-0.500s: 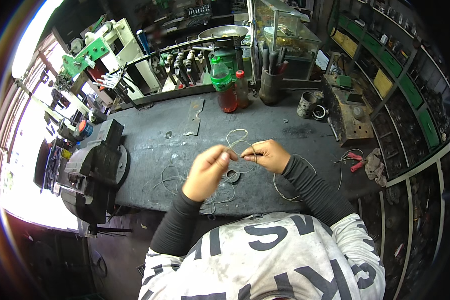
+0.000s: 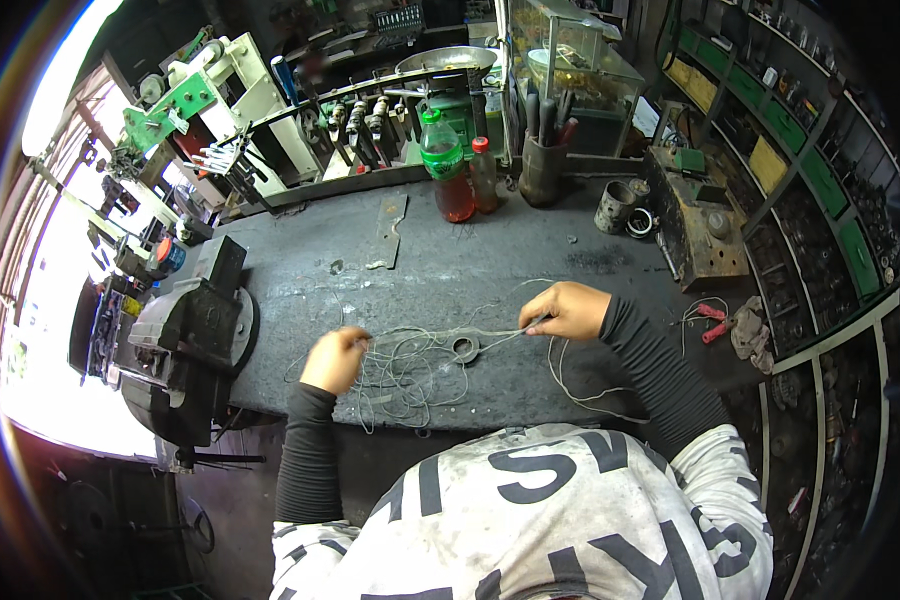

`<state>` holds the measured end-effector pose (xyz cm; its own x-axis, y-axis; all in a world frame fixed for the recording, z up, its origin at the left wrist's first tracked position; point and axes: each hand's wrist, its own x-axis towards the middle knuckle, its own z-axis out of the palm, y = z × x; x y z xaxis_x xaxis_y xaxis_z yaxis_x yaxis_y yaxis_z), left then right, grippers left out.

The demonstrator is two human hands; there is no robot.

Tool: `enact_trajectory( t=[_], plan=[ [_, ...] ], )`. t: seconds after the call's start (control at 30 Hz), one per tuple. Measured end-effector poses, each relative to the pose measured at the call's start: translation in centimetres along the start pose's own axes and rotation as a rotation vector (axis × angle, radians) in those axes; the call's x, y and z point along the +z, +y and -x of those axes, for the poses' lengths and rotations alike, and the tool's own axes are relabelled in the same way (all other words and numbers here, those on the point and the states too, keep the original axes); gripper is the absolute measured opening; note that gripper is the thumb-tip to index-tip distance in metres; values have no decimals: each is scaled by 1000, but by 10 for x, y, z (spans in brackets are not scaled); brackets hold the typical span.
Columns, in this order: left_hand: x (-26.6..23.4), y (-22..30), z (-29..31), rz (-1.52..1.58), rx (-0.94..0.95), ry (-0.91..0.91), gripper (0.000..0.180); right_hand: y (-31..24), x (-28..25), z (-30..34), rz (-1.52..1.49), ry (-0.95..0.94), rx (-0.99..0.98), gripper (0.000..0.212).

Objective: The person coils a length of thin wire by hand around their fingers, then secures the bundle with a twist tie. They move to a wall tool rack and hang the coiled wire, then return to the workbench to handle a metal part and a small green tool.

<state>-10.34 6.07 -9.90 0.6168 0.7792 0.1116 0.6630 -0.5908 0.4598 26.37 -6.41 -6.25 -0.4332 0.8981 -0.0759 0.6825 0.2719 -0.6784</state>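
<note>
A thin, pale cord [image 2: 410,378] lies in tangled loops on the dark workbench [image 2: 300,230], with strands stretched between my two hands. My left hand [image 2: 335,362] is closed at the left side of the tangle, fingertips pinching a strand. At the right, my right hand [image 2: 573,310] pinches strands that run left past a small dark ring-shaped piece [image 2: 464,348]. More cord curves over the bench below my right wrist. The ring lies flat between my hands, and some strands pass beside or over it.
A black bench vise [image 2: 185,335] stands at the left edge. Toward the back are a flat metal plate [image 2: 388,232], a green-capped bottle [image 2: 444,170], a red-capped bottle [image 2: 484,176] and a tool holder [image 2: 542,172]. Red-handled pliers [image 2: 712,322] and a rag [image 2: 750,335] lie at the right.
My hands have moved apart from close together over the bench: the left went left and down, the right slightly right. The small raised cord loop has been drawn out into long strands.
</note>
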Motion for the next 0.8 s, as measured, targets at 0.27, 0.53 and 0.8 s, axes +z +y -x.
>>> enact_trajectory(
  t=[0.27, 0.53, 0.8],
  plan=[
    [41, 55, 7, 841, 140, -1399, 54, 5, -49, -10, -96, -133, -21, 14],
    [23, 70, 1, 1942, 408, -257, 85, 44, -65, 43, -14, 470, 116, 13],
    [-12, -5, 14, 1016, -170, -126, 38, 85, -159, 159, 157, 990, 226, 8]
  ],
)
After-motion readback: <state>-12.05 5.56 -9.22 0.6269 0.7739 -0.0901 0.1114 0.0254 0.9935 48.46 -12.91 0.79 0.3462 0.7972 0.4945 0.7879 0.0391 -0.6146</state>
